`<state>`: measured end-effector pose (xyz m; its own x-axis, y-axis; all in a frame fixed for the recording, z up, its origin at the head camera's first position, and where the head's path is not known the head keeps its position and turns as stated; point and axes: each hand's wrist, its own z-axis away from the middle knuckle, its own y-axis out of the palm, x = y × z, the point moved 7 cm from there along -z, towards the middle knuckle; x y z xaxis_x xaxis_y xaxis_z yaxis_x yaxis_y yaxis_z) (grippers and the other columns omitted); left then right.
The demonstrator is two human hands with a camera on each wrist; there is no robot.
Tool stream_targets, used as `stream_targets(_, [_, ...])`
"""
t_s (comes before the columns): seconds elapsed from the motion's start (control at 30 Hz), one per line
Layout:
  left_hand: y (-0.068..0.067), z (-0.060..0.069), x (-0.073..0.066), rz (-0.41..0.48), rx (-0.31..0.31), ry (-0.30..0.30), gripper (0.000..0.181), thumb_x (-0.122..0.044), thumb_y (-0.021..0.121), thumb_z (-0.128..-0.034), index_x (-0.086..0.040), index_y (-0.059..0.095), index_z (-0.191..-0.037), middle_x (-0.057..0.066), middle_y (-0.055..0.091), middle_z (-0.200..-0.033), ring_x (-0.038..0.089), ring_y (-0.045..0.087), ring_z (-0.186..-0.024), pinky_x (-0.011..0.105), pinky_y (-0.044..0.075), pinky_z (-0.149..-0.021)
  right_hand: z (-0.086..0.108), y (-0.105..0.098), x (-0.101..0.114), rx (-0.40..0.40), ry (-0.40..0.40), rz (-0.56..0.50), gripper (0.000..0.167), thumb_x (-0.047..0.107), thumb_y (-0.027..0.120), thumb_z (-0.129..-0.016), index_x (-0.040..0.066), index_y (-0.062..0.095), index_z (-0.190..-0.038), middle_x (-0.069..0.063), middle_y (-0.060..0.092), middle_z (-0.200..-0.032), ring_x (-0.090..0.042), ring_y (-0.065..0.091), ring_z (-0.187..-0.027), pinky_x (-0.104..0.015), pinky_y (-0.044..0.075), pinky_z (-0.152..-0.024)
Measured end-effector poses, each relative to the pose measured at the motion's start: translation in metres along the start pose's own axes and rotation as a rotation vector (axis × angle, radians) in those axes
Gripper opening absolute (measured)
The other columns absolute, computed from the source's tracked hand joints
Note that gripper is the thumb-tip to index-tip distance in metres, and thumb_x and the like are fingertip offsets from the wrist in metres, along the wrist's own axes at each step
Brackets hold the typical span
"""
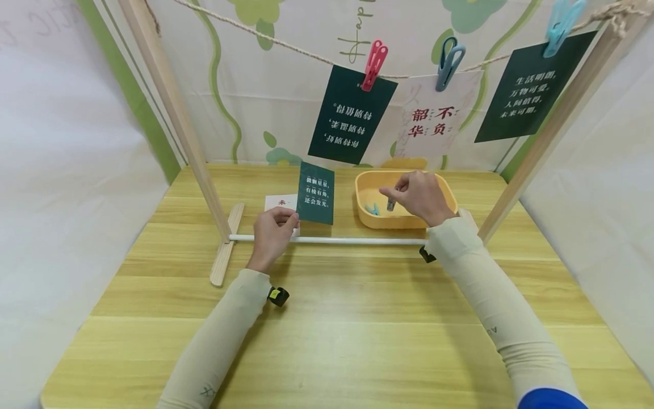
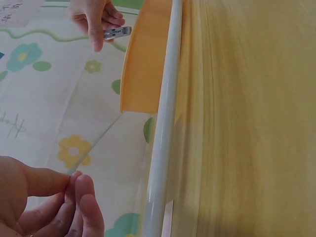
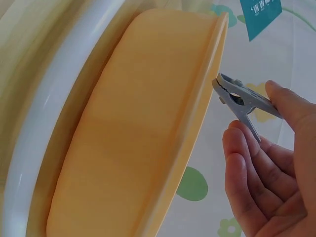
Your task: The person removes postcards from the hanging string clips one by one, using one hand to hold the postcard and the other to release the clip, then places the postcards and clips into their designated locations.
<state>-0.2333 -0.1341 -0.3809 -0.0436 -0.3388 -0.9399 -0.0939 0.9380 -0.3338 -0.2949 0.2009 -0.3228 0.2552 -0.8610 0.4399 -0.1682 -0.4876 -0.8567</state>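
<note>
In the head view my left hand (image 1: 272,236) pinches a dark green card (image 1: 315,207) with white characters by its lower left edge, between thumb and fingertips. Seen from the left wrist, that card (image 2: 96,142) is edge-on, a thin line. Above the yellow basket (image 1: 393,221) is my right hand (image 1: 423,196), holding a grey clothespin (image 3: 241,98) between thumb and fingers by its handles. Its jaws look closed, with no card between them. A light blue clothespin (image 1: 373,209) lies inside the basket. Behind my left hand is a white card (image 1: 279,201) with red characters, partly hidden.
A rope (image 1: 286,44) spans two wooden posts (image 1: 174,113), joined low down by a white bar (image 1: 352,241). Hanging from it are a green card (image 1: 347,122) under a red clothespin (image 1: 375,65), a pale card (image 1: 434,139) and another green card (image 1: 531,94) under blue ones.
</note>
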Motion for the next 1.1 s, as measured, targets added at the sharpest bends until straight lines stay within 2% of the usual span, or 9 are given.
stream_targets(0.23, [0.005, -0.002, 0.001, -0.010, 0.015, 0.001, 0.019, -0.015, 0.068, -0.1036, -0.001, 0.077, -0.112, 0.025, 0.078, -0.107, 0.035, 0.076, -0.097, 0.024, 0.056, -0.073, 0.001, 0.000, -0.004, -0.010, -0.010, -0.009, 0.043, 0.044, 0.082, -0.092, 0.002, 0.079, -0.082, -0.015, 0.077, -0.079, -0.023, 0.063, -0.062, -0.029, 0.047, -0.056])
stream_targets(0.5, [0.009, -0.004, 0.003, -0.035, 0.018, -0.022, 0.019, -0.016, 0.068, -0.1036, -0.001, 0.077, -0.111, 0.021, 0.079, -0.104, 0.035, 0.075, -0.097, 0.024, 0.055, -0.073, -0.001, 0.004, -0.009, -0.002, 0.000, -0.017, 0.042, 0.041, 0.082, -0.093, 0.001, 0.079, -0.084, -0.017, 0.078, -0.082, -0.024, 0.065, -0.065, -0.028, 0.049, -0.056])
stream_targets(0.67, [0.011, -0.005, 0.002, -0.053, 0.022, -0.023, 0.019, -0.016, 0.068, -0.1039, -0.001, 0.077, -0.112, 0.019, 0.079, -0.103, 0.031, 0.075, -0.094, 0.023, 0.055, -0.072, -0.002, 0.006, -0.011, 0.023, 0.036, -0.024, 0.041, 0.041, 0.082, -0.093, 0.000, 0.078, -0.085, -0.017, 0.077, -0.082, -0.024, 0.064, -0.065, -0.028, 0.048, -0.055])
stream_targets(1.1, [0.015, -0.007, 0.003, -0.119, 0.043, -0.006, 0.020, -0.017, 0.067, -0.1037, -0.001, 0.077, -0.111, 0.019, 0.080, -0.101, 0.030, 0.075, -0.091, 0.025, 0.056, -0.073, -0.002, 0.015, -0.016, 0.112, 0.092, -0.006, 0.042, 0.041, 0.082, -0.093, 0.004, 0.073, -0.076, -0.012, 0.069, -0.072, -0.022, 0.057, -0.060, -0.029, 0.046, -0.052])
